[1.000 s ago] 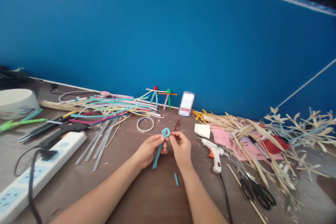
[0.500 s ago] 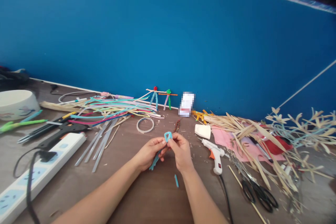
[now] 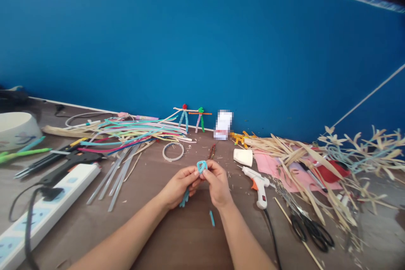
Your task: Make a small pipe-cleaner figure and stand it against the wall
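Note:
Between my two hands is a light blue pipe cleaner (image 3: 201,165), bent into a small loop that stands up above the fingertips. My left hand (image 3: 181,185) pinches the loop's left side, and blue ends hang down below its fingers. On the other side my right hand (image 3: 218,183) pinches the loop with thumb and forefinger. A short blue piece (image 3: 211,218) lies on the table near my right wrist. Farther back, two pipe-cleaner stick figures, one with a red head (image 3: 184,106) and one with a green head (image 3: 201,110), lean against the blue wall.
Left are a power strip (image 3: 63,194), a black glue gun (image 3: 68,164), clear glue sticks (image 3: 122,181), a pile of pipe cleaners (image 3: 142,126) and a tape ring (image 3: 173,158). Right are a white glue gun (image 3: 260,185), black-handled scissors (image 3: 311,230) and dried strips (image 3: 291,149).
The blue loop has turned slightly and looks wider at the top. Both hands keep their pinch on it. The whole view has shifted a little.

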A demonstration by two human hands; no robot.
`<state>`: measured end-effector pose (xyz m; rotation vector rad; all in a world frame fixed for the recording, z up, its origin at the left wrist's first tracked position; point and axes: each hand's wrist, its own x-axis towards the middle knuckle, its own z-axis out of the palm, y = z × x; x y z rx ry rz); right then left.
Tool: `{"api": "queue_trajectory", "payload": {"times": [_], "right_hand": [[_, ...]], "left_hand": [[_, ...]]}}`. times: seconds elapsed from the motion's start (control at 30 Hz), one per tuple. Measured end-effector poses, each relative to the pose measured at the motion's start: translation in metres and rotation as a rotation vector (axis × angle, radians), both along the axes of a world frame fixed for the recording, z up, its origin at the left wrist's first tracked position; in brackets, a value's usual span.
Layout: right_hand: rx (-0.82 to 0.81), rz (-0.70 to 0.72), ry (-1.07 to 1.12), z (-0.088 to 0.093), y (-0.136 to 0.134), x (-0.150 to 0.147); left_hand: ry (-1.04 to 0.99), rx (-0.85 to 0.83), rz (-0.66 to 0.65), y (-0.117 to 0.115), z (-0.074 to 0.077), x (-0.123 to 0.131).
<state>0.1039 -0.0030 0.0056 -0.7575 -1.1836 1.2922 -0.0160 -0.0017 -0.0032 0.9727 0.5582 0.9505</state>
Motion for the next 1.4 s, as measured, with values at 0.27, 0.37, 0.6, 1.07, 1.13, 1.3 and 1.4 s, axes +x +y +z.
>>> {"api": "queue_trajectory", "payload": {"times": [0.27, 0.37, 0.6, 1.07, 1.13, 1.3, 1.4], "right_hand": [[-0.036, 0.073, 0.04, 0.0, 0.0, 0.003], [-0.042, 0.108, 0.029, 0.002, -0.001, 0.004], [-0.002, 0.017, -0.081, 0.002, 0.0, 0.0], [0.102, -0.13, -0.228, -0.001, -0.001, -0.004], [0.092, -0.115, -0.218, -0.001, -0.001, -0.005], [0.14, -0.293, -0.245, -0.001, -0.006, -0.006], [0.255, -0.364, -0.337, 0.004, -0.011, -0.004]], "left_hand": [[-0.075, -0.116, -0.118, 0.002, -0.003, -0.005], [-0.068, -0.12, -0.155, 0.003, -0.004, -0.008], [-0.072, -0.124, -0.082, 0.003, -0.004, -0.005], [-0.023, -0.114, -0.115, 0.003, -0.003, -0.007], [-0.05, -0.121, -0.124, 0.003, -0.003, -0.006], [-0.07, -0.084, 0.043, 0.003, -0.005, -0.002], [0.068, 0.072, 0.219, 0.002, -0.008, 0.002]]}}
